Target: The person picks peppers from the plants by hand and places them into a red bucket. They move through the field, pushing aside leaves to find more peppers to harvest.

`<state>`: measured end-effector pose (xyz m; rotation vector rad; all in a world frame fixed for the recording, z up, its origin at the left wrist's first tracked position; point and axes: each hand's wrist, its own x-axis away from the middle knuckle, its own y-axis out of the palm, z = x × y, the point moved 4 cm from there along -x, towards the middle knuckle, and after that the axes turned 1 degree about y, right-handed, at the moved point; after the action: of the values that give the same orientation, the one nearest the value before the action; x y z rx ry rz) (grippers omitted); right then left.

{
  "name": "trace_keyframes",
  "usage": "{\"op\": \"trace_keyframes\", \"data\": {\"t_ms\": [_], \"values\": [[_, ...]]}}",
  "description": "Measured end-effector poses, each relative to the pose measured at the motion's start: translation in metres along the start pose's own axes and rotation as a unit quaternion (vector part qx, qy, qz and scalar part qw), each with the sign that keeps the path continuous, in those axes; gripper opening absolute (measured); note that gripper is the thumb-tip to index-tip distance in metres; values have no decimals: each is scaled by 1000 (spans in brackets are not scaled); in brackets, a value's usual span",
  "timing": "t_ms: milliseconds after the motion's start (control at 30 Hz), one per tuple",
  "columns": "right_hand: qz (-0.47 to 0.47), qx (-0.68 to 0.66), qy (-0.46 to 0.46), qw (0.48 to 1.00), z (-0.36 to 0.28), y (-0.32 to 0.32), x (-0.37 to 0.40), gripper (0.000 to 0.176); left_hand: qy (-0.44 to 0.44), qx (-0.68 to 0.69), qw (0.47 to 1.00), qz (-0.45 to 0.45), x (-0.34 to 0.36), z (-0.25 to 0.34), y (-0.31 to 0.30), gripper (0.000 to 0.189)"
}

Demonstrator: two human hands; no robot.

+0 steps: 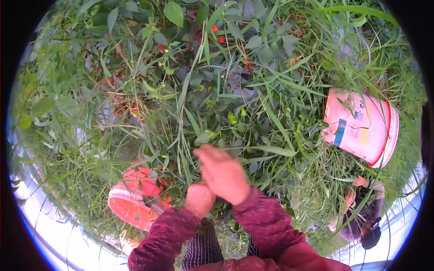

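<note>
My right hand (224, 177), blurred by motion, crosses over my left hand among the leaves in the middle of the head view. Its fingers point up and to the left, and I cannot see whether they hold anything. My left hand (200, 198) is closed like a fist, touching the right one; what it may grip is hidden. Just beyond them, green peppers (232, 118) hang on a low pepper plant (212, 108). Small red peppers (161, 47) show among the farther leaves. A red bucket (122, 210) stands close by on the left, with bright red pieces beside its wall.
On the right a pinkish-white bucket (357, 126) with a blue label stands in the grass. Another person (361, 217) in a striped top and dark cap is at the lower right, hands in the plants. Long grass blades (275, 119) cross the plants.
</note>
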<state>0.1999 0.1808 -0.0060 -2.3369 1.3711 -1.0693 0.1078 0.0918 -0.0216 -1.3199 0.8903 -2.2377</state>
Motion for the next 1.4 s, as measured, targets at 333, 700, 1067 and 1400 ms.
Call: {"op": "trace_keyframes", "data": {"t_ms": [333,700,1067,1400], "values": [[-104,-142,42,983,19,57,8,23,-38,33,993,-106,24,-20,-38,23],[-172,9,30,985,9,87,18,15,-113,321,929,144,-148,-90,-127,19],[-307,-33,73,948,14,83,14,23,-179,268,946,-33,-201,-108,-43,33],[-247,-2,31,969,16,93,14,17,-136,45,987,66,-163,-65,-50,27]]}}
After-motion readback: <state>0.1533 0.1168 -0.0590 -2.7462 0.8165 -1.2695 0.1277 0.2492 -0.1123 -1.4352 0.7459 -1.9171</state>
